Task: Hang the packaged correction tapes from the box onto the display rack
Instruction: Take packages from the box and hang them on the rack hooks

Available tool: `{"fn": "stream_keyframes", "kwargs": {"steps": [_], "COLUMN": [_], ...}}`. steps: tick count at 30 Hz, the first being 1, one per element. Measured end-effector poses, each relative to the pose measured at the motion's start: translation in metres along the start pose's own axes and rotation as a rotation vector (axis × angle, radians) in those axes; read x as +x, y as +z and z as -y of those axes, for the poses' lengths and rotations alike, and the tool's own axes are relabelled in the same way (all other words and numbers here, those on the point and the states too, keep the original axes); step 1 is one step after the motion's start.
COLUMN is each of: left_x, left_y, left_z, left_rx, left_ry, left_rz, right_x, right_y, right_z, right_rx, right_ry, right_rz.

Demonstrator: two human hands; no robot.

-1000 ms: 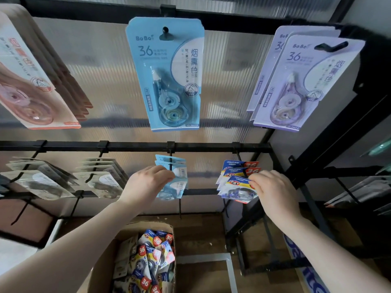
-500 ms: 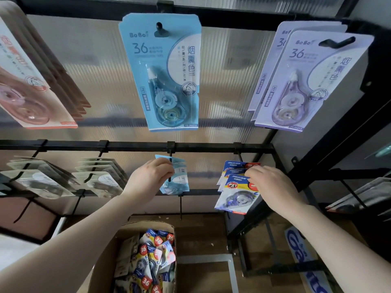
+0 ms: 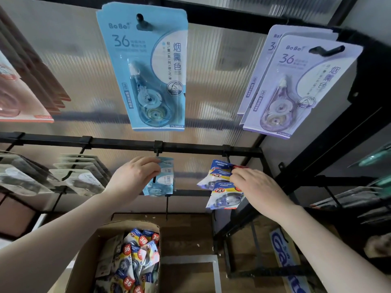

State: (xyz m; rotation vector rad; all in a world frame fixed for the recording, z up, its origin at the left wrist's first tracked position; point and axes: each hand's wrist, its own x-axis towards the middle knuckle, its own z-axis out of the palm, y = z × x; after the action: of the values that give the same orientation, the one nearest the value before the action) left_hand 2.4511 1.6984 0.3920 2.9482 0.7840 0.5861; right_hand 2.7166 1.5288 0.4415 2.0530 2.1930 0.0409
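While our right hand (image 3: 257, 188) pinches the top edge of a dark-blue and yellow packet (image 3: 225, 197) just below the right-hand hook (image 3: 227, 157), our left hand (image 3: 132, 178) closes its fingers round the top of the pale blue packets (image 3: 161, 178) on the middle hook (image 3: 157, 154). Both grips are closed on card, neither is free.

Compared with a second ago, the packet in the right grip has dropped lower and now dangles beneath the two like it already on the hook, its top just beside our fingertips; before, it lay level with them. We judge it is either only just threaded or not yet seated, since our fingers hide its hanging hole. On the left, the pale blue bunch has been squared up: it was fanned out and tilted, and now hangs nearly straight down under our fingers.

The box (image 3: 84, 265) sits below and between our forearms, with many more blue and yellow packets (image 3: 135, 256) heaped inside, so most of the task remains. Next we would need to make sure the card is fully on the hook before letting go, then reach down to the box.
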Motion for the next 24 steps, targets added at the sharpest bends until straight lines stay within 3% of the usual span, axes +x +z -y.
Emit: {"fn": "stream_keyframes", "kwargs": {"steps": [9,15,24], "left_x": [0.002,0.005,0.005], "left_y": [0.002,0.006,0.006], "left_z": [0.003,0.005,0.003], "left_rx": [-0.027,-0.044,-0.039], "left_ry": [0.011,-0.005,-0.005], "left_rz": [-0.025,-0.056,-0.072], "right_x": [-0.005,0.001,0.009], "right_y": [0.001,0.000,-0.023], "right_z": [-0.006,-0.011,-0.009], "right_rx": [0.035,0.140,0.047], "right_ry": [-0.016,0.020,0.004], "right_rz": [-0.141,-0.057,0.099]}}
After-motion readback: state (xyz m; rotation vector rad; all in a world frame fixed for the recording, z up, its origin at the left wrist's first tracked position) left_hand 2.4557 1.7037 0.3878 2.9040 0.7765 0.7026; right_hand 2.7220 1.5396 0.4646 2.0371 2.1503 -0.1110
